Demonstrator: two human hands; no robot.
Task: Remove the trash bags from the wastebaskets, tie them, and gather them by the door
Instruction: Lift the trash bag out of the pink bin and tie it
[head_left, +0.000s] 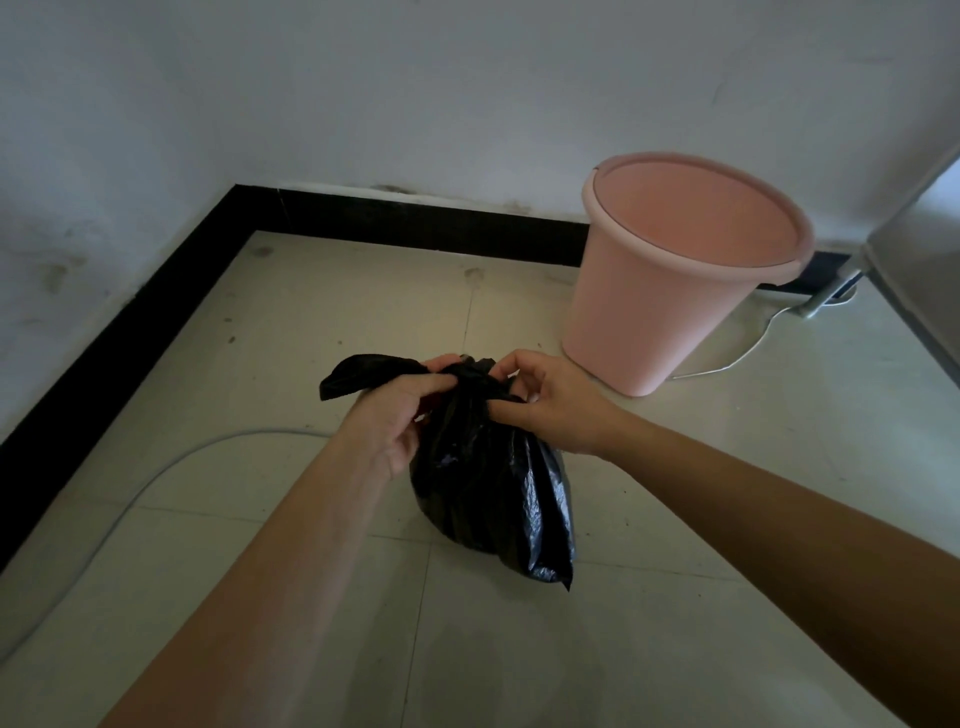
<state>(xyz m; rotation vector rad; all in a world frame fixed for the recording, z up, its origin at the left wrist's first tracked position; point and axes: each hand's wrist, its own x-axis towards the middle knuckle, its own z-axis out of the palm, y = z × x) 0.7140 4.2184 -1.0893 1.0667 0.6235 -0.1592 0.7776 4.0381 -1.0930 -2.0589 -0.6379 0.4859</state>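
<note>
A black trash bag (488, 488) stands on the tiled floor in the middle of the view, its neck gathered at the top. My left hand (400, 415) grips the neck from the left, and a loose flap of the bag sticks out to the left past its fingers. My right hand (550, 400) pinches the bunched top from the right with thumb and fingers. A pink wastebasket (649, 312) stands upright behind and to the right of the bag, with no liner visible inside it.
A white wall with a black baseboard (415, 218) forms a corner at the back and left. A pale cable (156, 467) curves across the floor on the left. A grey metal furniture leg (831, 291) and another cable lie at the right, beside a grey panel.
</note>
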